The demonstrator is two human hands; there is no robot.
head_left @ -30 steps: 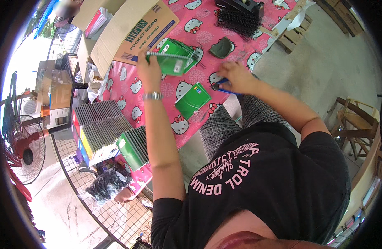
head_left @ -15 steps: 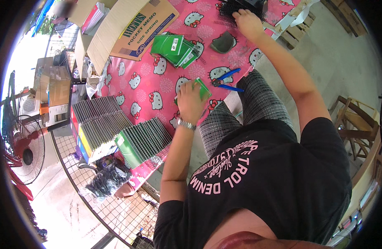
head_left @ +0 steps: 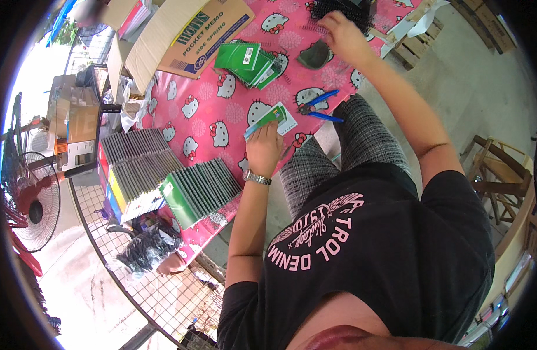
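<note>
My left hand is closed on the lower edge of a small memo pad with a green cover and white pages, near the table's front edge. Part of the cover is folded or shifted, so white paper shows on the right. At the far right of the table, my right hand reaches to a pile of black spiral binding coils. Its fingers are bent together at the coils, and what they pinch is too small to tell. Blue-handled pliers lie right of the pad, jaws toward it.
Green memo pads lie in a loose stack beyond my left hand, by an open cardboard box. A dark curved piece rests near the coils. Rows of spiral notebooks stand at the left. A fan is farther left.
The memo pad has turned in my left hand, and more of its cover and white pages now show. My right hand has shifted slightly left beside the coils.
</note>
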